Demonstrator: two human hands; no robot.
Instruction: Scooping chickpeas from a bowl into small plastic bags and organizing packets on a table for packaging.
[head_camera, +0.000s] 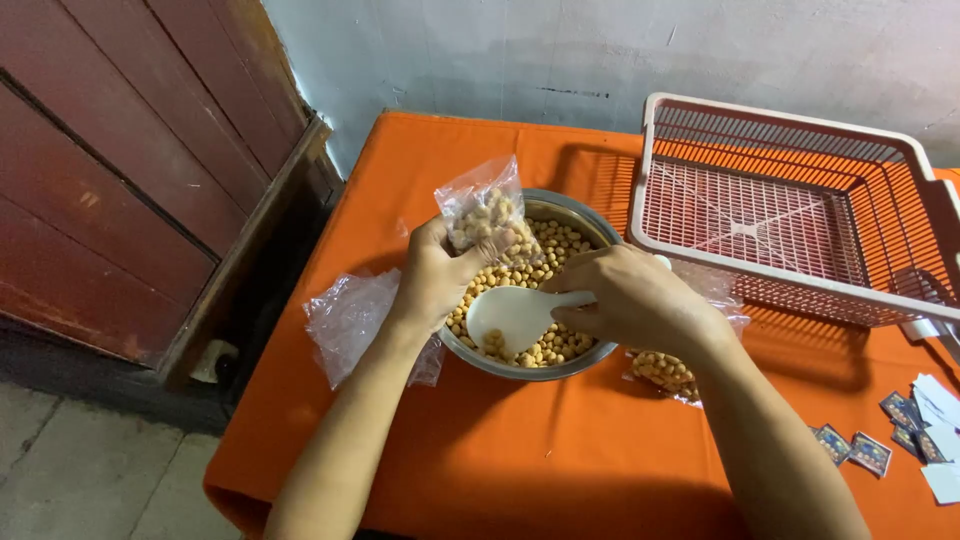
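A steel bowl (575, 212) of small round tan snacks (560, 243) stands on the orange table. My left hand (437, 272) holds a small clear plastic bag (483, 210), partly filled with the snacks, upright over the bowl's left rim. My right hand (630, 300) grips a white plastic spoon (512, 314); its scoop lies over the snacks near the bowl's front. A filled clear bag (664, 372) rests on the cloth to the right of the bowl, partly hidden under my right wrist.
A pile of empty clear bags (347, 318) lies left of the bowl. A pink plastic basket (790, 205) stands at the back right. Several small dark printed packets (870, 452) and white slips (940, 400) lie at the right edge. A dark red wooden door (120, 150) is on the left.
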